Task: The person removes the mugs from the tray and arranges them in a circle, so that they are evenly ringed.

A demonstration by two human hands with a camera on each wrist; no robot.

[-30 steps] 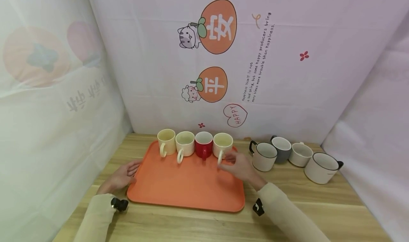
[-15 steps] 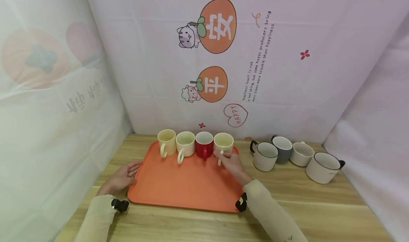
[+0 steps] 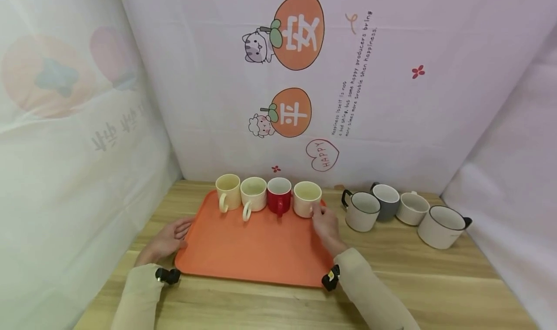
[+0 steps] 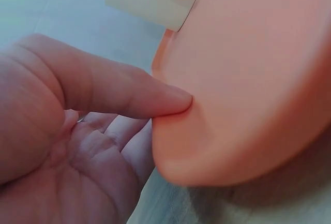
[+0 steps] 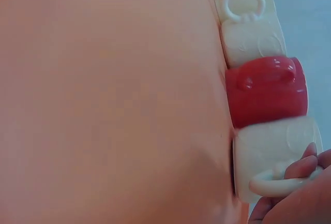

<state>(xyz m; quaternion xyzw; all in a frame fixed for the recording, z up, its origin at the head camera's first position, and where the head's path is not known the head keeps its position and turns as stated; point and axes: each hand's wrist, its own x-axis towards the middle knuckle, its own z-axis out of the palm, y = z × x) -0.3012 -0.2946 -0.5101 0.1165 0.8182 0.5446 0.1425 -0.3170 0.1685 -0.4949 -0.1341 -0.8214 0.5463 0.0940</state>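
Note:
My right hand (image 3: 326,226) holds the handle of a cream mug (image 3: 306,205), the rightmost in a row along the far edge of an orange tray (image 3: 256,247). The right wrist view shows fingers (image 5: 302,167) curled at that mug's handle (image 5: 274,187), which points toward the hand. Left of it stand a red mug (image 3: 279,195), another cream mug (image 3: 254,194) and a pale yellow mug (image 3: 228,192), all upright. My left hand (image 3: 165,240) grips the tray's left edge; in the left wrist view the thumb (image 4: 165,100) presses inside the rim, with the other fingers outside it.
Off the tray, to the right, stand a white mug with a black handle (image 3: 362,213), a grey mug (image 3: 387,204), a small white mug (image 3: 412,209) and a wide white mug with a dark rim (image 3: 440,228). White printed cloth (image 3: 209,102) walls the wooden table (image 3: 261,306).
My right hand has moved in from beside the rightmost cream mug and taken its handle. The handle has turned to the right. My left hand has stayed at the tray's edge.

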